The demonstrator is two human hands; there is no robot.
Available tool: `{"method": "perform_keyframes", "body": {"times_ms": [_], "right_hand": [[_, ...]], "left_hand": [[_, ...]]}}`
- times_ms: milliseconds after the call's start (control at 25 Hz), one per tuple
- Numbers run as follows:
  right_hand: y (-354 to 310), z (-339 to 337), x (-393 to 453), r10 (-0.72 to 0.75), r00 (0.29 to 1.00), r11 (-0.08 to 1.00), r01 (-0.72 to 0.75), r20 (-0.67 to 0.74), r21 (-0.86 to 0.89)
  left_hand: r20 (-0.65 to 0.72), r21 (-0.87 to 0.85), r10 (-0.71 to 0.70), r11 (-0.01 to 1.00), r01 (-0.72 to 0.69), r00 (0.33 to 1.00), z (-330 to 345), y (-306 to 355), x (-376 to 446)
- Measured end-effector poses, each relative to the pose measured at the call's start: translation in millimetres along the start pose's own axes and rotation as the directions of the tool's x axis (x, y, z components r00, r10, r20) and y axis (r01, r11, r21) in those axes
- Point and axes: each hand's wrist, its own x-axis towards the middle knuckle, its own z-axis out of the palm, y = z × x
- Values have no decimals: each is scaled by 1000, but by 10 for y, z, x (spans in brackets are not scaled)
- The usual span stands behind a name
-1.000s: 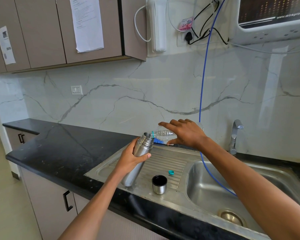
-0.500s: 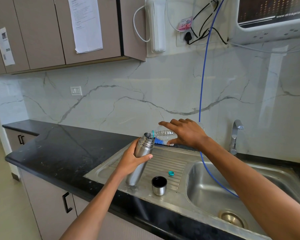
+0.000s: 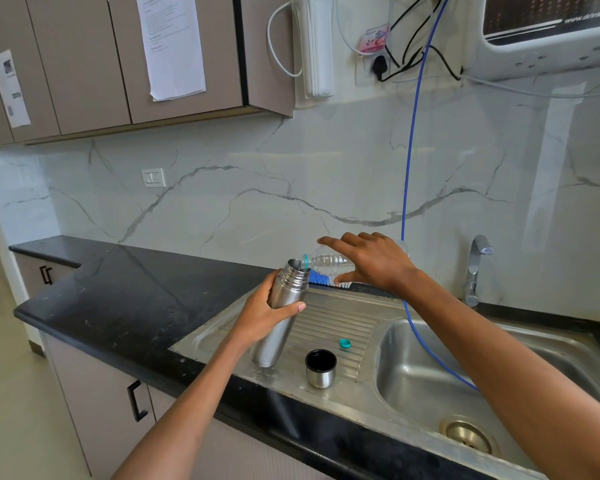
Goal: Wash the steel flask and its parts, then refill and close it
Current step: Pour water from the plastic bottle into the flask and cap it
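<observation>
little has shifted: your left hand [image 3: 267, 315] stays clamped on the flask [image 3: 284, 313], right hand [image 3: 371, 261] gripping the bottle [image 3: 326, 263], its mouth at the flask's lip beyond your fingertips; refill underway.

My left hand [image 3: 262, 315] and right hand [image 3: 374, 261] were bare: no gloves, no rings, no watch or band at either wrist. Both forearms were uncovered as far as the frame's lower edge; no sleeve showed. Nails were cut short.
</observation>
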Motion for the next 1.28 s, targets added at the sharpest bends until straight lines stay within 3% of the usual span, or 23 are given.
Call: {"method": "perform_keyframes", "body": {"times_ms": [520,1280], "right_hand": [[171,-197,115,22,999,1000,-22,-29,6],[437,77,-130,79,995,997,-78,64,-20]], "left_hand": [[-30,9,37,999,-36,999,-115,210,189],[97,81,25,996,-33,995,268,-20,584]]}}
